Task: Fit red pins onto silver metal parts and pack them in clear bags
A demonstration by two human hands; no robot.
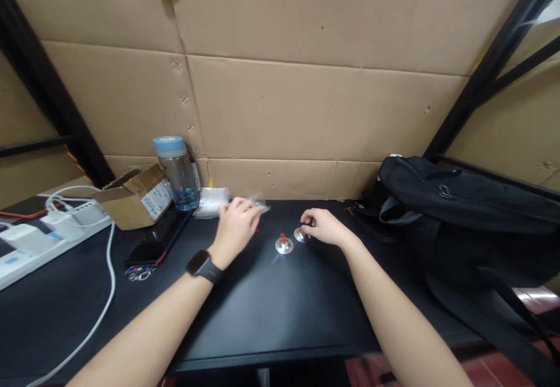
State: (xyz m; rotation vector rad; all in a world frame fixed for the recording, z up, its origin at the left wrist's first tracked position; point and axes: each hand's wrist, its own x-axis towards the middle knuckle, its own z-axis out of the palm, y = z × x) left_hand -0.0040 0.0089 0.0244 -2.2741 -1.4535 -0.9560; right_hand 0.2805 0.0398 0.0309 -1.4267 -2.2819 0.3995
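Handling the small metal discs on the dark counter [271, 311] appears to be the step in hand. The right hand [324, 227], its fingers loosely curled, meets one disc [300, 236] at its edge; whether it pinches the cord there, I cannot tell. Just beside sits the other disc [284, 247], its red loop [283, 238] upright. The left hand [237, 225], half open and palm down, is at a clear plastic bag [261, 200]; its grip is hidden. Lifting either disc calls for a fine fingertip pinch.
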